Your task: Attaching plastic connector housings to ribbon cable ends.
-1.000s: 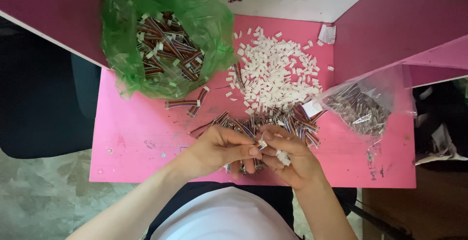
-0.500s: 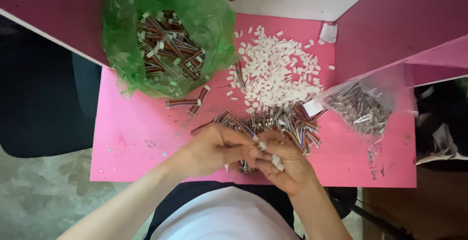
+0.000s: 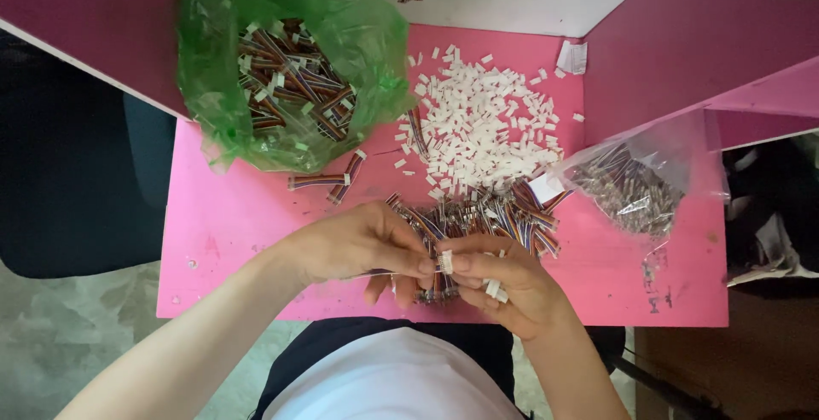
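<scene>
Both hands meet at the near edge of the pink table (image 3: 230,241). Left hand (image 3: 358,245) and right hand (image 3: 503,288) pinch one small white connector (image 3: 445,261) between their fingertips, touching. Just beyond lies the wire pile (image 3: 486,215), white housings (image 3: 482,130) farther, green bag (image 3: 290,66) far left, clear bag (image 3: 636,185) right.

My left hand (image 3: 358,245) and right hand (image 3: 503,288): bare, no gloves, rings or watch. My forearms uncovered, no sleeves visible. White top across my chest, dark garment edging it. Short, unpainted nails.
</scene>
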